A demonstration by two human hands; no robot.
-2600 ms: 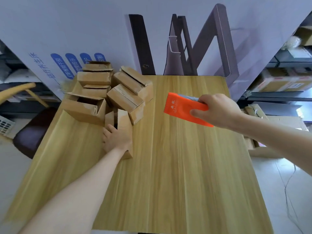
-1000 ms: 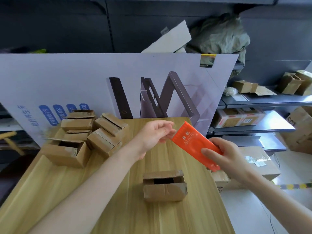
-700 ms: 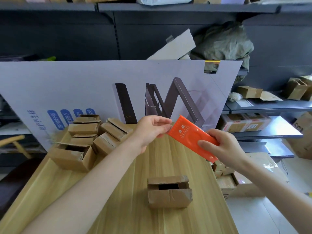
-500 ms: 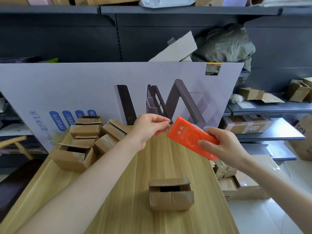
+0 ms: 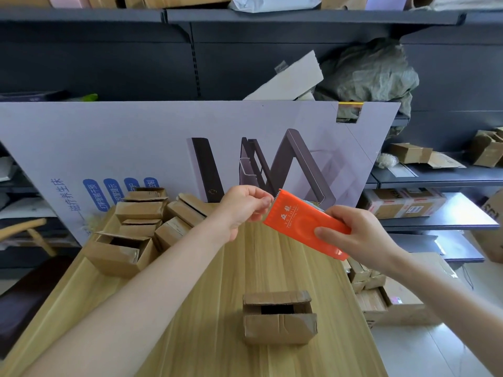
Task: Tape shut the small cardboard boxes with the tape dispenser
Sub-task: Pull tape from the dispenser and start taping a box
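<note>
My right hand (image 5: 356, 235) grips the orange tape dispenser (image 5: 296, 221) and holds it in the air above the wooden table (image 5: 206, 308). At its toothed front edge my left hand (image 5: 245, 206) has thumb and fingertips curled together, pinching at the tape end; the tape itself is too thin to see. One small cardboard box (image 5: 279, 318) stands alone on the table below my hands, its top flaps nearly closed with a dark gap between them. A pile of several more small boxes (image 5: 144, 224) sits at the table's far left, one with open flaps.
A large printed cardboard panel (image 5: 163, 148) leans upright behind the table. Dark shelving (image 5: 435, 180) with boxes runs along the back and right. More cartons (image 5: 389, 297) lie on the floor by the table's right edge. A chair (image 5: 24, 292) stands at left.
My left hand left the box pile after setting one box mid-table, then rose to the dispenser's front edge. The view tilted up; both hands hold nearly steady over the last half second.
</note>
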